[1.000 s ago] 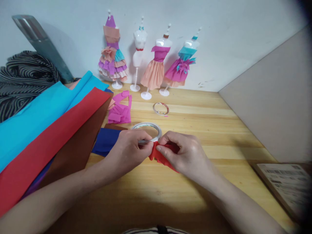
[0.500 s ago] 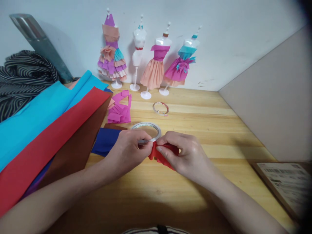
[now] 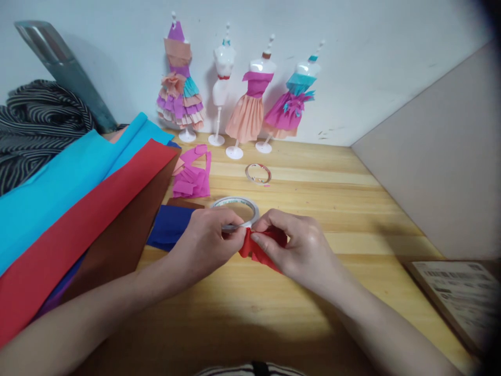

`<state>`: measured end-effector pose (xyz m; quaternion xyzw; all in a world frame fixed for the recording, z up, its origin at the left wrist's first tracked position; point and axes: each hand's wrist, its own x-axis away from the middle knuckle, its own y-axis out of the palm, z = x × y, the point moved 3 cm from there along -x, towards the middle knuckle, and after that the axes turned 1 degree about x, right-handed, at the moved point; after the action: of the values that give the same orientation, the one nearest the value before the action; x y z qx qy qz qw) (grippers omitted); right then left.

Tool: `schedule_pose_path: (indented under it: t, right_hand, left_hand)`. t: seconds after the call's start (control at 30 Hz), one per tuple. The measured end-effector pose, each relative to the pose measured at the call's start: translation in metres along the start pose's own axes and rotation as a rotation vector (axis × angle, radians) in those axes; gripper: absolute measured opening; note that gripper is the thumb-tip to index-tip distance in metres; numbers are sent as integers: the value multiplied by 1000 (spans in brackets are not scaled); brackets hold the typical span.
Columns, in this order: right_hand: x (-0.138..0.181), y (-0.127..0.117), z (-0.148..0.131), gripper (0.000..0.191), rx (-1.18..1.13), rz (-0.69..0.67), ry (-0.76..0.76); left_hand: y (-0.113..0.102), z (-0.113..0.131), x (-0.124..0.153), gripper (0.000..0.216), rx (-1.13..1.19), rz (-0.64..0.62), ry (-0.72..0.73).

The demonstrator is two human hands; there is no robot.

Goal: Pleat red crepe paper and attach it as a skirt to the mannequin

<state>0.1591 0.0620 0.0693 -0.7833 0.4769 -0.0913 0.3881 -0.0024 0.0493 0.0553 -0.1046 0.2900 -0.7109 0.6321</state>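
Nearest the camera, both forearms reach in over the wooden table (image 3: 352,209) and the hands meet at its middle. The left hand (image 3: 207,237) and the right hand (image 3: 301,245) each have a closed grip on the same small red crepe paper piece (image 3: 254,250). The left thumb and forefinger pinch its left edge, and the right fingers bunch the rest, so the paper sits gathered and creased between them, just above the table. Whether a strip of tape is also caught in the left grip cannot be told. Just behind the fingertips, touching or nearly touching them, lies a white tape roll (image 3: 235,200). A dark blue paper piece (image 3: 168,227) lies to its left, partly under the left hand. Farther left, big sheets fan out: a brown sheet (image 3: 129,230), a red sheet (image 3: 86,219) and a cyan sheet (image 3: 66,183). Beyond the roll lie a folded magenta paper piece (image 3: 191,177) and a smaller tape ring (image 3: 252,180). Against the wall stand four miniature mannequins. The ruffled one (image 3: 180,99), the peach-skirted one (image 3: 250,112) and the magenta-and-teal one (image 3: 287,109) are already dressed. The bare mannequin (image 3: 222,78) wears only a thin red band at the waist. By that showing the dressmaking looks largely done, with one figure undressed and the red piece no more than a bunched scrap.
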Motion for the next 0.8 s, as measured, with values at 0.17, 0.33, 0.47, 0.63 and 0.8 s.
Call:
schedule_pose_path:
  t: [0.17,0.33,0.47,0.63,0.8]
  right_hand:
    - [-2,-1,-3,19,1,6,-7]
    - [-2,0,0,16,26,13,30]
    - [-1,1,4,11,17,9,89]
    - [-3,1,4,12,16,18,110]
    - [-5,0,8,14,-9,12,148]
  left_hand:
    - [1,0,0,19,-9,-3,7]
    - [1,1,1,18,-5,-6,12]
    - [1,1,1,20,-12,-3,34]
    - [2,-1,0,20,-15,-9,20]
    - [0,0,-1,21,21,-60,-39]
